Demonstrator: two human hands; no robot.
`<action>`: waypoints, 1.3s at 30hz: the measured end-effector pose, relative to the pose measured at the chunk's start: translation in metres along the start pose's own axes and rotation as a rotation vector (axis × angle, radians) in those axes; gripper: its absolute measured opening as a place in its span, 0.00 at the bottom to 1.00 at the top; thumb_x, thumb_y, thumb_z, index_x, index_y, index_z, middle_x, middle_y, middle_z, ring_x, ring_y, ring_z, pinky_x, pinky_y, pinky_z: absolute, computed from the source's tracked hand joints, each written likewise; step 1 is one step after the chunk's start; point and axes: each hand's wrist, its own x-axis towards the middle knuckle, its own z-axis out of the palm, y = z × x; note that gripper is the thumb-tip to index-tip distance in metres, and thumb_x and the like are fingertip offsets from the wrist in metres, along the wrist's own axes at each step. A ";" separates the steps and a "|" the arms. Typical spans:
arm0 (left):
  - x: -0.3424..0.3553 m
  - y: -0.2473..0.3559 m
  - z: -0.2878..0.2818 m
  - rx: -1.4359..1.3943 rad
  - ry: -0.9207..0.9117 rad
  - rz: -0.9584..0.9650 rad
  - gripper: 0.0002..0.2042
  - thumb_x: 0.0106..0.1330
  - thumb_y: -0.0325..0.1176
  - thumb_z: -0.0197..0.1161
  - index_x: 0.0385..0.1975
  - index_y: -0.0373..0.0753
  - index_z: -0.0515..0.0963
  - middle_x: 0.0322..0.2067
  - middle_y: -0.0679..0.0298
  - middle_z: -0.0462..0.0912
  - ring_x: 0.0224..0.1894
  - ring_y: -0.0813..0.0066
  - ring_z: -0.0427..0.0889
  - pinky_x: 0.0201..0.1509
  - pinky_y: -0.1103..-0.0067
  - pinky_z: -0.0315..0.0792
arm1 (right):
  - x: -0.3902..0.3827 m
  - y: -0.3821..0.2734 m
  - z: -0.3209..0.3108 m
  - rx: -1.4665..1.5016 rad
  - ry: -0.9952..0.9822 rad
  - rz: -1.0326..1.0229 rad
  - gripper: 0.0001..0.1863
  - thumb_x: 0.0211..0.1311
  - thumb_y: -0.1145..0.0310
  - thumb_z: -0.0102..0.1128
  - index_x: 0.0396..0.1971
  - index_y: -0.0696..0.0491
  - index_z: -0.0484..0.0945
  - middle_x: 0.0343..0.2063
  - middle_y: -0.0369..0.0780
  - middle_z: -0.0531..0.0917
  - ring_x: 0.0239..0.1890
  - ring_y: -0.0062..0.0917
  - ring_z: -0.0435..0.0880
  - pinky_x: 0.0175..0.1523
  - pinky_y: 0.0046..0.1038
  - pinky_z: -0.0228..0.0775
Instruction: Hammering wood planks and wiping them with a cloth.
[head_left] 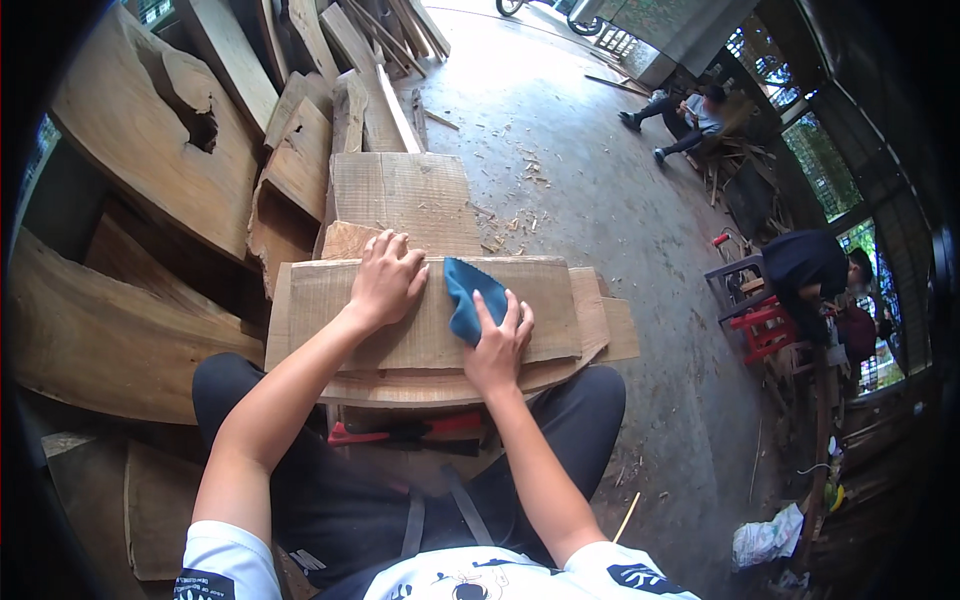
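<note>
In front of me a wooden board (pixel 420 338) lies flat on top of other wood pieces, across my knees' width. My left hand (pixel 385 285) grips its far edge, left of the middle, with bent fingers hooked over the edge. A blue cloth (pixel 470 290) with a zigzag-cut edge lies crumpled on the board's right half. My right hand (pixel 498 345) holds the cloth by its near right part, pressed onto the wood. Under the top board, the curved edge of another plank (pixel 450 390) shows.
Large wood slabs (pixel 150 140) lean at the left, and more planks (pixel 400 190) lie beyond the board. Wood chips (pixel 525 170) litter the concrete floor (pixel 660 300). Below the stack is a red and black object (pixel 400 432). Two people sit at the right, one near a red stool (pixel 765 330).
</note>
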 end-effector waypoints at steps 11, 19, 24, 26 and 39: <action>0.000 0.003 -0.003 -0.010 -0.054 -0.048 0.18 0.73 0.45 0.59 0.55 0.41 0.82 0.64 0.47 0.75 0.71 0.47 0.66 0.76 0.54 0.58 | -0.003 -0.029 0.010 0.023 0.054 0.137 0.35 0.49 0.76 0.73 0.63 0.46 0.81 0.51 0.48 0.72 0.54 0.46 0.74 0.63 0.42 0.69; -0.001 -0.001 0.001 -0.011 -0.008 -0.038 0.17 0.73 0.45 0.59 0.51 0.41 0.83 0.60 0.48 0.76 0.68 0.48 0.68 0.72 0.56 0.62 | 0.017 0.046 -0.013 -0.138 0.010 0.012 0.27 0.58 0.77 0.65 0.61 0.49 0.82 0.41 0.47 0.78 0.48 0.43 0.80 0.54 0.41 0.77; 0.000 0.001 0.000 0.000 0.012 -0.030 0.17 0.73 0.45 0.60 0.51 0.41 0.83 0.61 0.48 0.76 0.67 0.48 0.69 0.72 0.56 0.62 | 0.060 0.112 -0.036 -0.231 0.112 0.338 0.23 0.60 0.70 0.68 0.56 0.53 0.80 0.45 0.50 0.81 0.46 0.49 0.85 0.52 0.48 0.80; 0.001 0.003 -0.001 0.005 0.001 -0.029 0.17 0.73 0.45 0.60 0.51 0.41 0.83 0.61 0.48 0.75 0.67 0.49 0.69 0.72 0.56 0.62 | 0.050 0.091 -0.027 -0.114 0.043 0.412 0.22 0.60 0.68 0.69 0.55 0.56 0.80 0.44 0.51 0.81 0.49 0.49 0.84 0.53 0.48 0.79; -0.001 0.002 0.001 -0.005 0.005 -0.019 0.18 0.74 0.45 0.58 0.53 0.40 0.83 0.63 0.48 0.75 0.70 0.48 0.67 0.74 0.54 0.59 | 0.093 0.109 -0.022 -0.084 0.117 0.350 0.15 0.62 0.66 0.69 0.47 0.54 0.87 0.41 0.51 0.83 0.44 0.48 0.86 0.49 0.46 0.80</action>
